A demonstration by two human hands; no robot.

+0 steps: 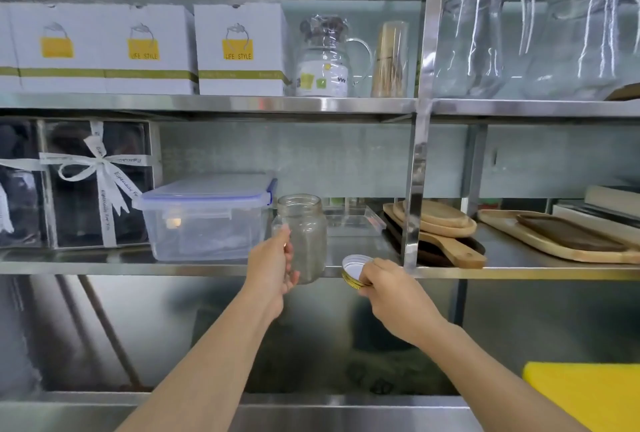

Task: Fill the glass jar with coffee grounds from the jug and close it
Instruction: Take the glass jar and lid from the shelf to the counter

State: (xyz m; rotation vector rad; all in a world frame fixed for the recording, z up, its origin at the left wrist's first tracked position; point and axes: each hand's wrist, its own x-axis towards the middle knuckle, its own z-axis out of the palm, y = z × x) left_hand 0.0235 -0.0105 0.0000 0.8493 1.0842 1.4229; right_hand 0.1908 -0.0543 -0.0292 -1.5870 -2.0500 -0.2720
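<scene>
1. Both forearms reach forward from the bottom edge of the view toward the steel shelf (194, 267), which serves as the landmark for all positions below.
2. Left hand (272, 267): the grip is wrapped around the lower left side of the glass jar (304, 234), with the thumb up the near wall and the fingers curled under the base.
3. Glass jar: upright, mouth uncovered, appears empty. Its base sits at the front lip of the steel shelf; whether it rests on the shelf or is carried clear of it cannot be told.
4. Right hand (391, 289): the grip pinches the lid (356, 270) at its lower edge, fingers pressed together on the rim.
5. Lid: gold outer rim, white inner face turned up and toward the camera, tilted. It is held at the front lip of the steel shelf, just to the right of the jar and apart from it.
6. Plastic container (204, 220): clear with a blue-trimmed lid, on the steel shelf just to the left of the jar.
7. Wooden boards (440, 223): stacked on the steel shelf, to the right of the jar, behind an upright post.
8. White boxes (239, 49) and glass pitchers (485, 26): on the level above the steel shelf.
9. Yellow board (585, 393): below the steel shelf, at the lower right.
</scene>
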